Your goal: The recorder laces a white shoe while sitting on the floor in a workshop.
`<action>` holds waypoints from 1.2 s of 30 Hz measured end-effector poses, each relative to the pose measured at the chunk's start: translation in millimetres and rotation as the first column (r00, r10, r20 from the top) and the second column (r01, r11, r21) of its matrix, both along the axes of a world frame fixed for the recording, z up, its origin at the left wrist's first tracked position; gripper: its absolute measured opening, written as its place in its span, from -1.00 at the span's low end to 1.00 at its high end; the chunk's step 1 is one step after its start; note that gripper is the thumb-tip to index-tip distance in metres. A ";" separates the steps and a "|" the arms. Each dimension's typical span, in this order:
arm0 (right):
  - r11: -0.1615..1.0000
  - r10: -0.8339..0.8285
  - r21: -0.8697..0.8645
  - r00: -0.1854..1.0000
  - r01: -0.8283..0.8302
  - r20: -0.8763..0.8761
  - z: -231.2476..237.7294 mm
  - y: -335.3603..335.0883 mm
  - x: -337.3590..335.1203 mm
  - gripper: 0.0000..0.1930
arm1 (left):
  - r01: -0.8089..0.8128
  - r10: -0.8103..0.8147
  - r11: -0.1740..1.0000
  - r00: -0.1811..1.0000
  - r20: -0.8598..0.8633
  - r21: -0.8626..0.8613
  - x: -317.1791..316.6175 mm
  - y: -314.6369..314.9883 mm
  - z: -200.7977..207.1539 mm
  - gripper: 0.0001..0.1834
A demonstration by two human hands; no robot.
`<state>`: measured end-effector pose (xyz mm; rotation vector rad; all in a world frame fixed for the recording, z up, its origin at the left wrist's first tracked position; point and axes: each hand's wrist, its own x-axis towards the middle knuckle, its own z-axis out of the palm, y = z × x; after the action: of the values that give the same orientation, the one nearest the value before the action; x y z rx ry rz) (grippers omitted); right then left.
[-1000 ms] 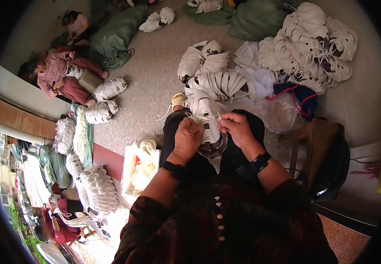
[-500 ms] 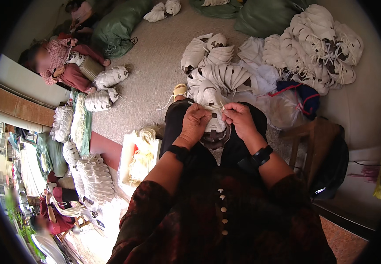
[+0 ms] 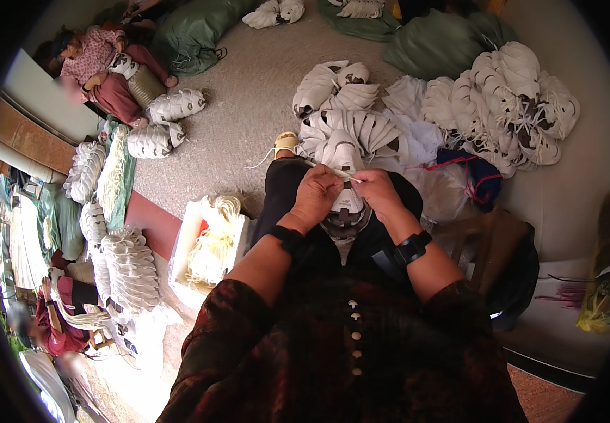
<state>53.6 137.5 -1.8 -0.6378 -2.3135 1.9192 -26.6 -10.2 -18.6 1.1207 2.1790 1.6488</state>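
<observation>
Between my knees lies a white shoe upper (image 3: 350, 203) with a dark brown heel end towards me. Over its lacing area, both hands are closed in a pinch on a thin white shoelace (image 3: 337, 171). My left hand (image 3: 317, 192) grips it on the left side, its fingertips above the shoe. On the other side my right hand (image 3: 379, 190) holds it between thumb and forefinger, close to the left one. The lace runs slantwise across the shoe between them. The fingers hide some of the eyelets.
Stacked white uppers (image 3: 354, 130) lie just beyond my knees, with a larger heap (image 3: 502, 106) at right. To my left stands a white box (image 3: 178, 262) of pale laces. A wooden stool (image 3: 484, 247) is at right. Two people (image 3: 97, 63) (image 3: 62, 317) sit at left.
My right hand has come closer to the left one and slightly lower. The lace end that stood up by the right fingers now stretches across the shoe. The view has shifted a little.
</observation>
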 end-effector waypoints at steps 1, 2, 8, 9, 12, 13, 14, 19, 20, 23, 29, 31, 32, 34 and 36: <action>1.000 -0.005 -0.015 1.000 0.005 -0.007 0.7 0.4 0.8 -0.90 | -0.032 0.023 0.998 0.986 -0.163 -0.055 1.3 -0.3 1.7 -0.91; 0.999 -0.014 -0.033 1.000 0.014 -0.015 2.0 -0.7 2.0 -0.90 | -0.071 0.032 0.992 0.946 -0.323 -0.108 3.3 -0.8 5.6 -0.91; 0.961 0.119 0.242 0.990 -0.134 0.072 6.9 5.2 -10.6 -0.91 | -0.203 0.020 0.944 0.824 -0.566 -0.262 5.9 9.0 5.3 -0.95; 0.914 0.145 0.382 0.989 -0.139 0.014 6.4 6.1 -13.8 -0.88 | -0.181 -0.017 0.941 0.818 -0.574 -0.285 2.0 8.5 4.7 -0.97; 0.999 0.034 0.019 0.999 -0.034 -0.005 6.4 14.8 -9.1 -0.90 | -0.145 0.041 0.967 0.901 -0.432 -0.211 5.0 -1.8 21.0 -0.92; 0.995 -0.048 -0.093 0.999 0.048 0.010 8.0 21.6 -6.1 -0.92 | -0.126 0.028 0.968 0.914 -0.404 -0.217 5.4 -4.4 22.3 -0.86; 0.994 -0.060 -0.092 0.998 0.061 0.009 9.8 26.7 -2.9 -0.92 | -0.113 0.017 0.970 0.914 -0.405 -0.215 6.5 -8.2 25.2 -0.86; 0.946 -0.053 -0.324 0.982 -0.009 -0.183 21.0 22.2 5.6 -0.90 | -0.068 0.028 0.993 0.936 -0.352 -0.101 9.5 -1.5 38.0 -0.84; 0.961 -0.003 -0.271 0.975 -0.059 -0.224 23.1 17.6 2.5 -0.90 | -0.049 0.002 0.992 0.932 -0.362 -0.119 9.5 2.4 41.6 -0.86; 0.960 0.026 -0.270 0.980 -0.080 -0.196 34.9 13.4 4.4 -0.92 | -0.012 -0.038 0.986 0.954 -0.296 -0.165 5.5 9.2 30.6 -0.89; 0.771 0.015 -0.610 0.964 -0.181 -0.267 26.4 27.2 16.6 -0.92 | -0.006 -0.002 0.999 0.988 0.157 0.047 8.9 -2.7 14.5 -0.93; 0.708 -0.074 -0.689 0.953 -0.157 -0.293 17.2 28.6 19.7 -0.92 | -0.009 -0.026 0.993 0.956 0.293 0.116 10.0 -6.7 16.7 -0.94; 0.707 -0.072 -0.688 0.952 -0.162 -0.297 15.0 26.1 19.9 -0.92 | -0.010 -0.024 0.993 0.957 0.289 0.116 10.0 -7.5 16.2 -0.94; 0.741 -0.213 -0.672 0.944 -0.013 -0.253 11.1 21.8 19.8 -0.93 | 0.047 -0.074 0.989 0.978 0.198 0.137 8.8 -8.5 12.7 -0.93; 0.857 -0.139 -0.516 0.970 0.017 -0.199 20.4 15.2 16.3 -0.91 | 0.051 -0.074 0.986 0.986 0.148 0.156 7.9 -12.0 11.1 -0.90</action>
<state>69.9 152.6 18.6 -0.4947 -1.6115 2.4340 -18.7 -22.2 -7.4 1.0494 1.9327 1.8343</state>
